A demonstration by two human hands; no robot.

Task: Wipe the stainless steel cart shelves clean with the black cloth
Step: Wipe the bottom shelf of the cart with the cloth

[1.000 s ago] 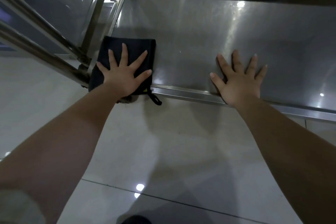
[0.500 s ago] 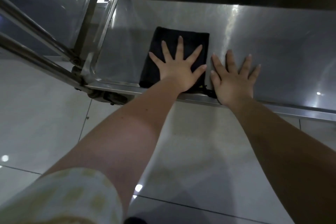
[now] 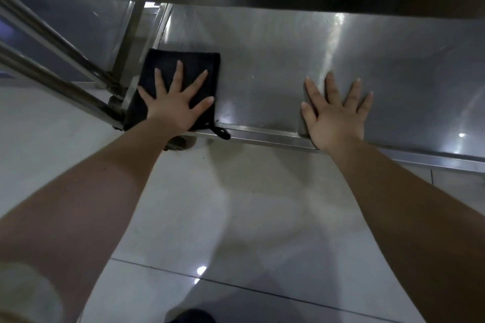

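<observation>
Black cloth and left hand slid left, away from right hand, to left front corner of shelf. Both hands flat, fingers spread; left presses cloth, right on bare steel, open steel between. Cloth's loop overhangs front rim.

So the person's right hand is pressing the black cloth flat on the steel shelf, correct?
No. In the head view, the left hand presses the black cloth flat on the steel shelf; the right hand rests on bare metal.
</observation>
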